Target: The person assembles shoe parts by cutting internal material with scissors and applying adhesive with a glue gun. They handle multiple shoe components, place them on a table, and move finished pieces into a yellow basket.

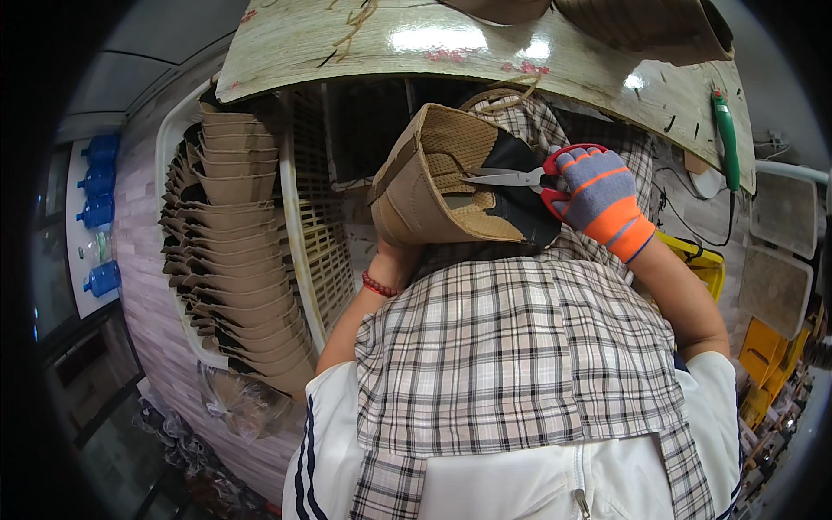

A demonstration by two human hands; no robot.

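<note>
My left hand (396, 253), with a red bead bracelet at the wrist, holds up a tan mesh shoe upper (425, 195) with a black lining; the fingers are hidden behind it. My right hand (600, 195) wears a grey and orange glove and grips red-handled scissors (518, 178). The blades point left and reach into the opening of the upper, at the edge where tan mesh meets black lining. A plaid apron (520, 347) over a white jacket fills the lower middle of the view.
A tall stack of tan shoe uppers (234, 243) sits in a white bin at left. A worn worktable (347, 39) curves along the top, with a green tool (726, 130) at its right. Blue water bottles (100, 212) stand far left, yellow crates (767, 351) at right.
</note>
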